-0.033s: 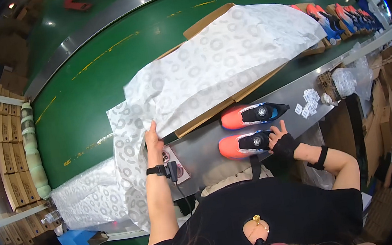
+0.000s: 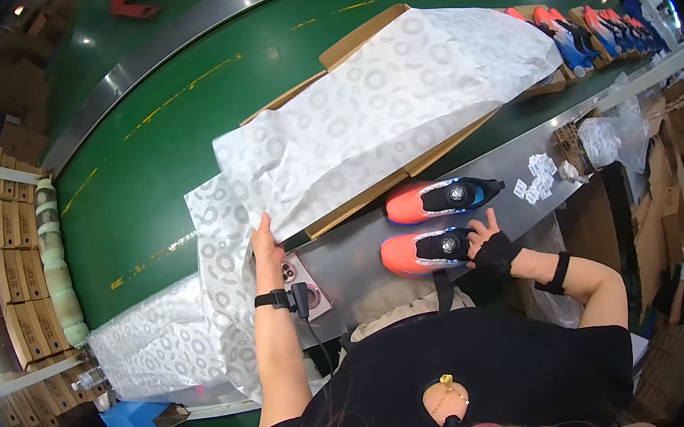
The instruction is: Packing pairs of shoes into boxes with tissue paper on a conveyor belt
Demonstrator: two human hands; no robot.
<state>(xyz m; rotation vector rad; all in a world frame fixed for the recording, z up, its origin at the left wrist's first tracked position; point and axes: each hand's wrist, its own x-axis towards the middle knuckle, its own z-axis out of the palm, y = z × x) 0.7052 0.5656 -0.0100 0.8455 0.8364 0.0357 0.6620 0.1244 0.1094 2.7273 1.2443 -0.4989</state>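
We have the left grip [image 2: 265,242] at the near edge of the paper [image 2: 394,79]; can't tell if it's pinching. Our right grip [image 2: 485,245], fingers spread, is at the near shoe [image 2: 417,253]'s right end. Far shoe [image 2: 419,202] beside it, both on the bench [image 2: 349,268], near side of the box [image 2: 358,205].

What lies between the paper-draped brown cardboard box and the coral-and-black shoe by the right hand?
In the head view, a matching coral-and-black shoe sits on the grey metal ledge between that box and the shoe by the right hand.
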